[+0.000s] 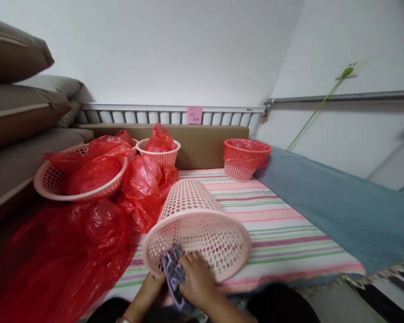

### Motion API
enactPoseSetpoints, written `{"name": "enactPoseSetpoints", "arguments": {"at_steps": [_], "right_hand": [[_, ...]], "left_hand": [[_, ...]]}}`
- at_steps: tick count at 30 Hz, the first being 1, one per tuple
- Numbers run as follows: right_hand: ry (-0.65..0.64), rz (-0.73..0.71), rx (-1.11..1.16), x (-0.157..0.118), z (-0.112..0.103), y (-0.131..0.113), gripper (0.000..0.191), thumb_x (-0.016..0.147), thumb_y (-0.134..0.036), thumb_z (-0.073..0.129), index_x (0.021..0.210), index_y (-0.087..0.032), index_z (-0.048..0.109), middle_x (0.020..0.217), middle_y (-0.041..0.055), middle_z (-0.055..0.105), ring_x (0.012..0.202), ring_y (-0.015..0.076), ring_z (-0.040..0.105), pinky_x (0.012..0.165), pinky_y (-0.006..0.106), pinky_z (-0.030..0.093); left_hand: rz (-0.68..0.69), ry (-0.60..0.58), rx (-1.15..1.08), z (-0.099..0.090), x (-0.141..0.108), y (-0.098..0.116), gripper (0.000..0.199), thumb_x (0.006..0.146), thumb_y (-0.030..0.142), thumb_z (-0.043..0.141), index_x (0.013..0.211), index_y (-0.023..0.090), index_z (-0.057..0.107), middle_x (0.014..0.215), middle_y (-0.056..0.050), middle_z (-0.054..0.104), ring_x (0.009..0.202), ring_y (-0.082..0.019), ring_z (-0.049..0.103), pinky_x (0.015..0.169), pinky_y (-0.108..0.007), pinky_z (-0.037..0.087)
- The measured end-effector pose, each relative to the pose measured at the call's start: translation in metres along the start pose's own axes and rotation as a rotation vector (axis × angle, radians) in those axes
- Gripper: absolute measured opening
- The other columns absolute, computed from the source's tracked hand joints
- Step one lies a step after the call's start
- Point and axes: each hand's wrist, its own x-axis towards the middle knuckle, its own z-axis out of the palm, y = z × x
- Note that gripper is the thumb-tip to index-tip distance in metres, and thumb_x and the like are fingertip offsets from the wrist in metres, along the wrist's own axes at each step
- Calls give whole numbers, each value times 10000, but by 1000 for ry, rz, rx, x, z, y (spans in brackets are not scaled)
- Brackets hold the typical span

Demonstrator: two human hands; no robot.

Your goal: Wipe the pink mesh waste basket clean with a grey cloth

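A pink perforated plastic basket (191,197) lies on its side on the striped cloth, its wide mouth facing me. My right hand (197,276) grips a patterned purple cloth (173,271) at the lower left of the basket's mouth, with its fingers curled round the cloth. Beside the lower left rim is my left hand (155,280); the cloth and the rim hide its fingers, so I cannot tell whether it grasps the rim. The cloth's upper end reaches just inside the mouth.
A wide pink basket (40,190) with red plastic bags (101,175) stands at left. More red bags (144,188) lie beside it. A smaller basket (164,159) holds a red bag. A red-lined basket (242,172) stands back right. Cushions (23,103) are stacked at far left.
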Motion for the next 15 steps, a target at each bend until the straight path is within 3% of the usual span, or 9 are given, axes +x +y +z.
{"name": "enactPoseSetpoints", "arguments": {"at_steps": [2, 7, 9, 11, 13, 15], "right_hand": [[-5, 5, 18, -12, 2, 0, 385, 580, -245, 610, 964, -222, 598, 1054, 67, 603, 1008, 271, 490, 889, 377, 372], [37, -15, 0, 0, 4, 9, 396, 613, -228, 593, 1009, -240, 592, 1090, 57, 596, 1037, 266, 480, 922, 386, 354], [81, -9, -61, 21, 0, 14, 387, 634, -222, 584, 1021, -221, 597, 1064, 79, 609, 1026, 277, 495, 913, 398, 365], [132, 5, -110, 50, -4, 21, 370, 649, -196, 572, 1017, -191, 614, 1012, 107, 630, 994, 283, 522, 890, 403, 384], [178, 16, -106, 81, -6, 28, 393, 663, -158, 555, 1050, -172, 620, 1055, 130, 637, 1026, 287, 532, 912, 409, 383], [216, 33, -81, 111, -6, 36, 452, 716, -145, 516, 1163, -161, 579, 1222, 146, 582, 1152, 290, 483, 989, 423, 339]], "left_hand": [[15, 22, -6, -1, 0, -1, 675, 653, 540, 655, 1163, 104, 581, 1318, -173, 572, 1326, -333, 396, 1137, -435, 251], [-3, 72, -62, 3, -1, -11, 692, 640, 532, 688, 1180, 112, 582, 1183, -153, 670, 1211, -341, 527, 1044, -429, 394], [-85, 29, -95, 6, -1, -15, 856, 642, 587, 673, 1310, 103, 445, 1024, -159, 730, 986, -344, 666, 820, -431, 537], [-168, -29, -148, 9, -1, -17, 1033, 652, 645, 641, 1420, 101, 215, 816, -131, 756, 680, -307, 717, 556, -373, 547], [-207, -75, -199, 10, -2, -18, 1114, 659, 667, 626, 1441, 96, 76, 671, -88, 738, 540, -263, 695, 467, -308, 502], [-222, -98, -214, 10, -3, -18, 1098, 670, 661, 624, 1440, 97, 81, 602, -65, 720, 535, -235, 691, 478, -271, 491]]}}
